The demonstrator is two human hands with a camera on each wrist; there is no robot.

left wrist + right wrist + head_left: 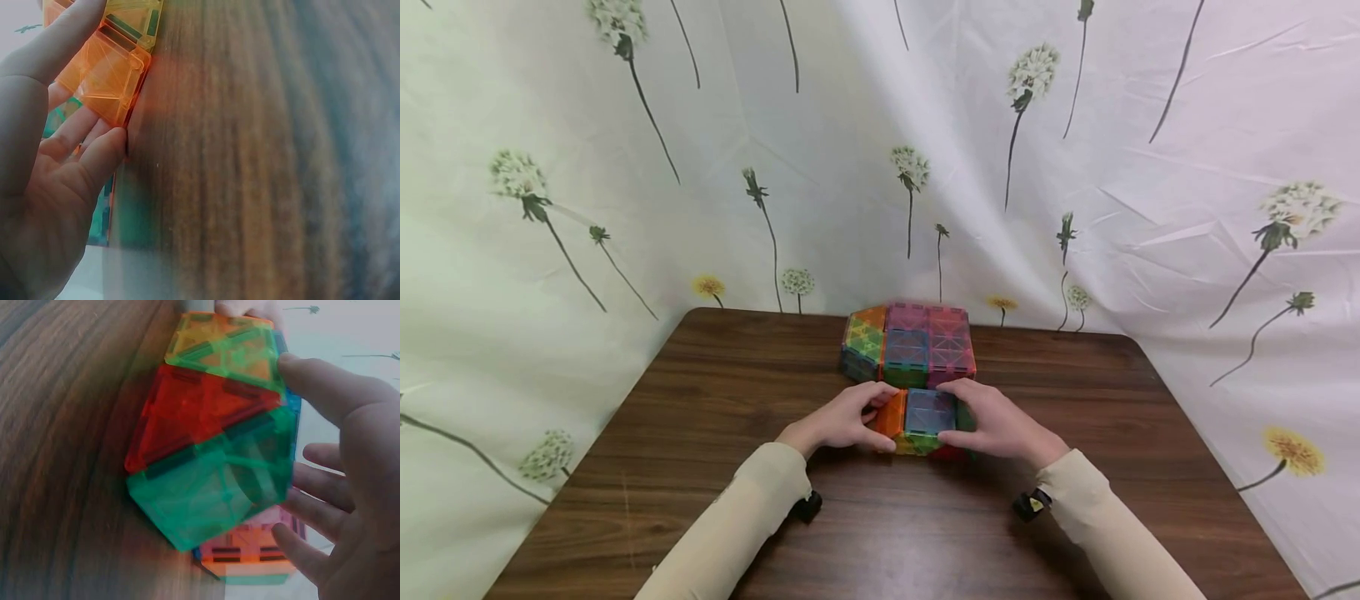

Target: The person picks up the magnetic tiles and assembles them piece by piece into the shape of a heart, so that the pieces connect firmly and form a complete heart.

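A small block built of translucent magnetic tiles point(930, 410) stands on the table, with a blue square on top. My left hand point(847, 417) grips its left end, thumb at the front and fingers behind, round an orange tile point(109, 72). At the right end my right hand point(1002, 425) holds the block, its thumb on the top front edge and its fingers at the back. The right wrist view shows the sloping front with a red triangle point(194, 412) and a green tile point(215, 481). Parts of both ends are hidden by my hands.
Directly behind the small block sits a larger tile build point(951, 346) in pink, blue, orange and green, near the back edge. The dark wooden table point(730, 358) meets a white flowered cloth point(850, 208) at the back and sides.
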